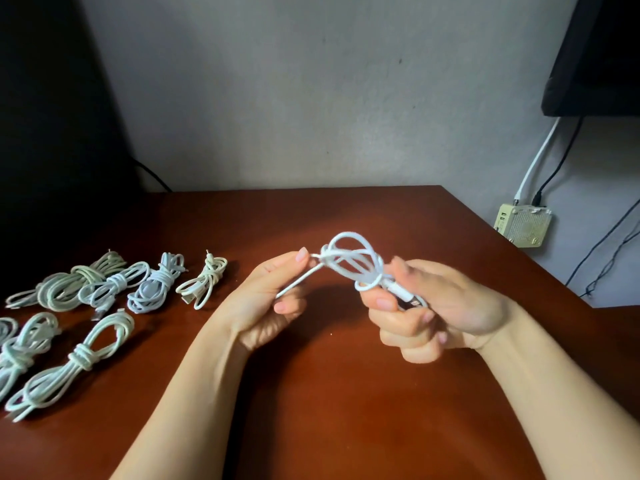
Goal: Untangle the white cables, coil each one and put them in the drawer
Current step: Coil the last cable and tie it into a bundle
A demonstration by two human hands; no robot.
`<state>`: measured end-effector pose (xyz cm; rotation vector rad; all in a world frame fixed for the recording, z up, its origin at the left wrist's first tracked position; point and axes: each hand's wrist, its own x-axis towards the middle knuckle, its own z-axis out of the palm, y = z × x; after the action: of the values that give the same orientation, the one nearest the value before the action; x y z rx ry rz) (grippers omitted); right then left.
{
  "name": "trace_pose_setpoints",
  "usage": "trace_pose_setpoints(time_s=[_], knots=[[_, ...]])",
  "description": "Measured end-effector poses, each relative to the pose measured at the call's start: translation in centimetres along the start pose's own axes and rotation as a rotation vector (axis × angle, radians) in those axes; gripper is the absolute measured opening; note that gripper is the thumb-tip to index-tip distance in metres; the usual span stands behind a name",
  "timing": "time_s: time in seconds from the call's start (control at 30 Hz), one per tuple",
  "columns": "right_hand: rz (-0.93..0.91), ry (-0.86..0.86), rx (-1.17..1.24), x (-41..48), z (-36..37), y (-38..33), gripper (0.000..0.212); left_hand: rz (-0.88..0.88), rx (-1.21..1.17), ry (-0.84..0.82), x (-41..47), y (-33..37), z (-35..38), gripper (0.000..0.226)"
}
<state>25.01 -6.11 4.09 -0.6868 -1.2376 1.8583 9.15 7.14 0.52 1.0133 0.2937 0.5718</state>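
Note:
Both my hands hold one white cable (349,259) above the middle of the brown table (346,393). My left hand (268,299) pinches a straight free end of it between thumb and fingers. My right hand (429,306) grips the looped bundle, whose loops stick up between the hands, with a white plug against its fingers. Several coiled white cables (100,289) lie in two rows on the left side of the table, each wrapped round its middle. No drawer is in view.
A grey wall stands behind the table. A dark object fills the far left. At the right, off the table's edge, a beige adapter box (524,225) with white and black wires hangs below a dark screen (595,57).

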Motion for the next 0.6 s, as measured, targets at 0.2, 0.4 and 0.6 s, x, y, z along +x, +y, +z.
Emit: trace_pose_setpoints(time_s=[0.2, 0.4, 0.6], knots=[[-0.195, 0.021, 0.202, -1.0, -0.6, -0.8, 0.022, -0.036, 0.072, -0.111, 0.0, -0.2, -0.3, 0.034], [-0.316, 0.295, 0.198, -0.7, -1.9, -1.1, 0.018, 0.029, 0.245, -0.024, -0.2, -0.4, 0.7, 0.013], [-0.290, 0.737, -0.008, -0.9, -2.1, -1.2, 0.015, 0.019, 0.308, -0.019, -0.4, -0.5, 1.0, 0.019]])
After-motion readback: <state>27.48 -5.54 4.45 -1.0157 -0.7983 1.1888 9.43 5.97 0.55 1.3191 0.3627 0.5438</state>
